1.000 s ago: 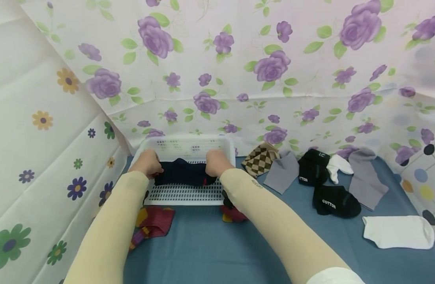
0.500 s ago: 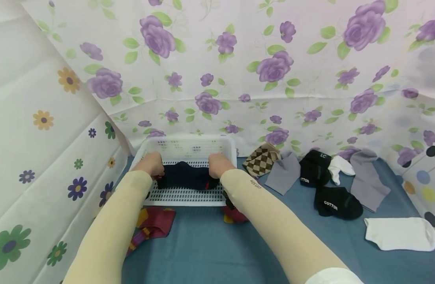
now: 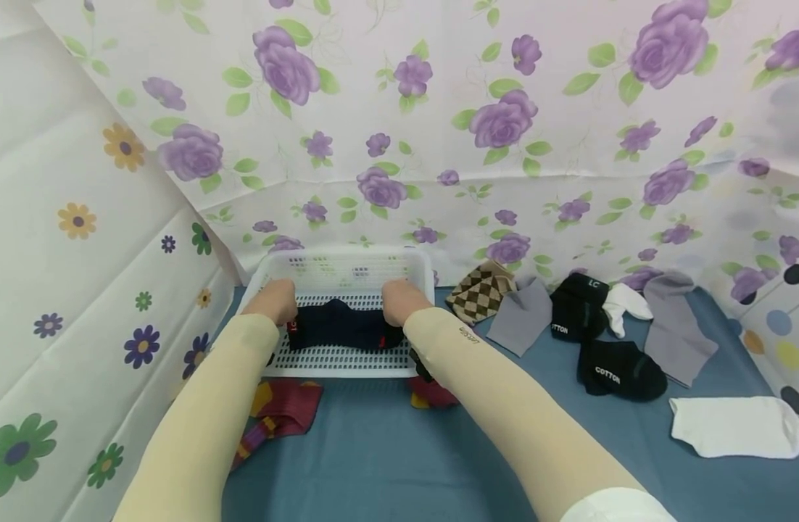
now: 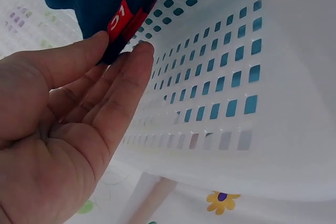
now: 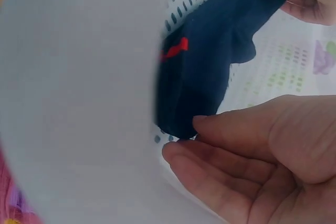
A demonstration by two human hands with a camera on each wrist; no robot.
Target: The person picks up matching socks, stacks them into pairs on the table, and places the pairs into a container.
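A navy sock [image 3: 341, 325] with red marks stretches between both hands inside a white perforated basket [image 3: 337, 373]. My left hand [image 3: 277, 301] holds the cuff end; in the left wrist view the thumb of that hand [image 4: 68, 114] touches beside the red label, with the fingers behind and fairly straight. The sock's other end is at my right hand [image 3: 402, 301]. There, in the right wrist view, the thumb and fingertips of the hand [image 5: 257, 166] lie loosely on either side of the dark toe [image 5: 181, 127]. How firmly they pinch is unclear.
Maroon patterned socks [image 3: 295, 406] lie before the basket, partly under the forearms. To its right are a checkered sock [image 3: 481, 293], grey socks [image 3: 522, 317], black socks [image 3: 621, 371] and white ones [image 3: 735, 428]. Flowered sheets stand behind and at the left.
The navy sock has shifted slightly right and down in the head view. Its red label beside my left hand now shows, where the fingers covered it before. Both hands have moved only a little.
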